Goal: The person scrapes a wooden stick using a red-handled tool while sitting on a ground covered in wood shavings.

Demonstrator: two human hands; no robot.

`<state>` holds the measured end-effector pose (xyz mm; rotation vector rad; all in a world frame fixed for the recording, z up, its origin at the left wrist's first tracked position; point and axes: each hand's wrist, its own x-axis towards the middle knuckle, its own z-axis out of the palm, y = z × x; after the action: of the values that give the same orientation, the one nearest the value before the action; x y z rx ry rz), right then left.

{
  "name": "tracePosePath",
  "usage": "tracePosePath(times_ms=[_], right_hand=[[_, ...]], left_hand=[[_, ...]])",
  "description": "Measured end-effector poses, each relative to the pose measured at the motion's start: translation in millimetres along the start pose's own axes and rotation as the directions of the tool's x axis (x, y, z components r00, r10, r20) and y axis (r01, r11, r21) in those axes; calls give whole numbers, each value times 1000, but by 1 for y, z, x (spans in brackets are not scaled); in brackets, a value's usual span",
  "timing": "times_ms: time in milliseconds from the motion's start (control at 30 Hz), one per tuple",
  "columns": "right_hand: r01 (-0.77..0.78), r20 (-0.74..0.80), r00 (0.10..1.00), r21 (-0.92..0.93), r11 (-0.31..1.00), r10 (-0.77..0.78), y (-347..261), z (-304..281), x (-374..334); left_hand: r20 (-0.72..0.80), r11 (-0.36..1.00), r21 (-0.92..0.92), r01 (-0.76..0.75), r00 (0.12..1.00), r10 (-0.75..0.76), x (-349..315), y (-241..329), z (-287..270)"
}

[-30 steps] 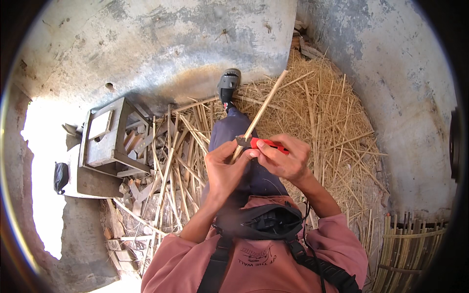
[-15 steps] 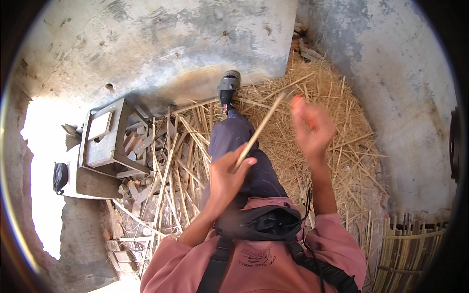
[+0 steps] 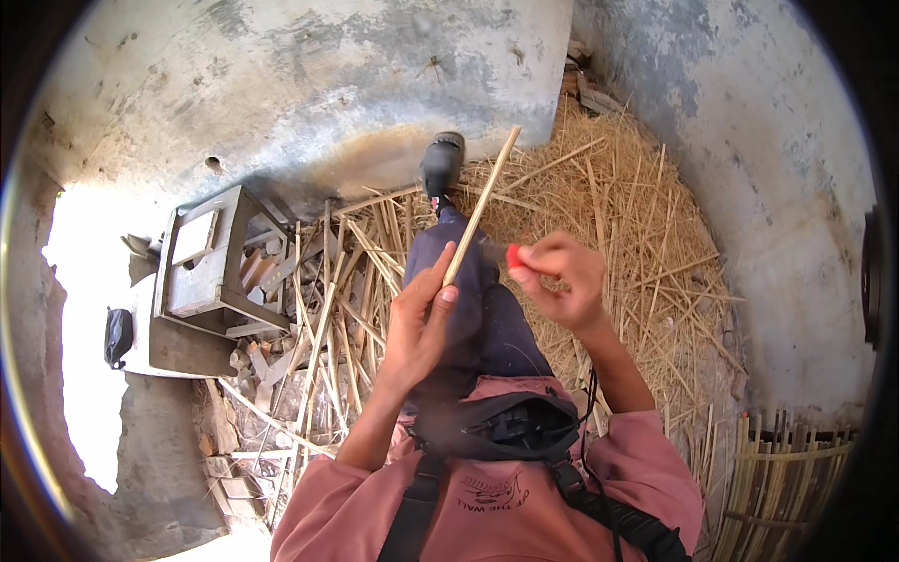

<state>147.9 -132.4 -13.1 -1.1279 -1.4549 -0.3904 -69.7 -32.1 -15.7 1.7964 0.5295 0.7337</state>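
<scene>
My left hand [image 3: 420,323] grips the lower end of a thin pale bamboo stick [image 3: 483,201] that slants up and to the right over my outstretched leg. My right hand [image 3: 560,279] is closed on a small red-handled tool [image 3: 514,256], held just right of the stick and close to it. Its blade is hidden and blurred. Both hands are above my dark trouser leg [image 3: 468,309], whose shoe [image 3: 441,162] rests near the wall.
Split bamboo strips and straw [image 3: 646,234] cover the floor around my leg. A small wooden stool [image 3: 201,267] stands at the left among offcuts. Woven bamboo work [image 3: 782,487] lies at the lower right. Grey plaster walls curve behind.
One second ago both hands met on the stick with the red tool against it. Then my right hand swung up and away; now it has come back down beside the stick.
</scene>
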Motion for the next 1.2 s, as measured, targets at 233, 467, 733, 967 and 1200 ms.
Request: tracePosePath(times_ms=[233, 467, 733, 967, 1200], right_hand=[[50, 152, 988, -63, 997, -40, -9, 14, -17], [108, 183, 980, -140, 984, -81, -15, 15, -18], [111, 211, 976, -222, 969, -63, -23, 11, -14], [116, 181, 981, -259, 959, -70, -23, 11, -16], [97, 155, 986, -277, 956, -55, -27, 10, -8]], left_hand=[[73, 987, -160, -30, 996, 42, 2, -1, 4], [31, 971, -234, -41, 998, 49, 4, -1, 13], [-62, 989, -121, -84, 995, 77, 4, -7, 20], [-107, 998, -59, 2, 994, -8, 2, 2, 22], [-196, 992, -29, 124, 972, -128, 3, 18, 28]])
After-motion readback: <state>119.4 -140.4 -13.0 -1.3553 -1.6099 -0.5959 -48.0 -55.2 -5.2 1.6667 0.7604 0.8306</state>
